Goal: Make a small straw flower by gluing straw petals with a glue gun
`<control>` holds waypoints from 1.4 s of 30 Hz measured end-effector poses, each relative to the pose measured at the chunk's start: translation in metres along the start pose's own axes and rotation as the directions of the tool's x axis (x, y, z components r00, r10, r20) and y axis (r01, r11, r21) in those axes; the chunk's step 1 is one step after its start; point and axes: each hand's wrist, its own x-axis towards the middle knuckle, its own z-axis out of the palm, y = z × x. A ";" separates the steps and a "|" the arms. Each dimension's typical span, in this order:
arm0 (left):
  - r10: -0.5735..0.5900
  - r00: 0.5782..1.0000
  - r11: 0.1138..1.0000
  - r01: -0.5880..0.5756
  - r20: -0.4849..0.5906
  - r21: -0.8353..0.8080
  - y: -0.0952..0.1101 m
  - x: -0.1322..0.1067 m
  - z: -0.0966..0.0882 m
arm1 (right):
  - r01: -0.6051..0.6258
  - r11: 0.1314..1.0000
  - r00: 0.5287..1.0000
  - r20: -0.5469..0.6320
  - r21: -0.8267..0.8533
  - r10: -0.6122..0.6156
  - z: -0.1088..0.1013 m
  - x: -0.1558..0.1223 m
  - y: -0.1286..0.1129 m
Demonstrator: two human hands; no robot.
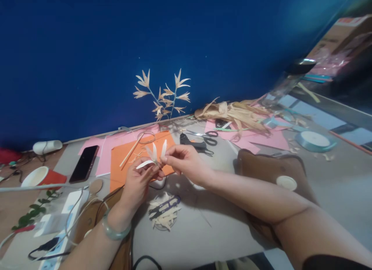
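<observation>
My left hand (138, 180) and my right hand (183, 161) meet above the grey table, both pinched on a small cluster of pale husk leaves (154, 155). The left fingers grip its base; the right thumb and forefinger pinch one upright leaf at its right side. A jade bangle (115, 230) circles my left wrist. Below the hands lies a small dish of cut pale strips (164, 215) with dark thread snips across it.
An orange sheet (132, 161) and pink paper lie behind the hands. A phone (84, 163), red cup (43, 177), glue gun (193, 142), scissors (207, 136), dried husks (235, 113), tape roll (315, 141), brown bag (273, 173) and a finished leaf sprig (162, 95) surround them.
</observation>
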 end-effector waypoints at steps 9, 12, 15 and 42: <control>-0.001 1.000 1.000 0.001 -0.004 0.001 -0.001 -0.001 0.002 | 0.028 0.988 0.995 0.090 0.151 -0.042 0.004 0.000 0.006; 0.009 1.000 1.000 -0.010 0.025 0.008 -0.003 -0.001 0.000 | 0.012 0.989 0.996 0.086 0.145 -0.024 0.005 0.001 0.008; 0.021 0.999 1.000 -0.021 0.033 0.013 -0.003 -0.001 0.001 | -0.009 0.989 0.996 0.088 0.145 -0.003 0.005 0.000 0.007; -0.057 0.998 0.998 0.057 0.037 -0.009 -0.006 0.001 -0.003 | -0.059 0.998 0.998 0.024 -0.016 0.059 0.004 -0.001 0.007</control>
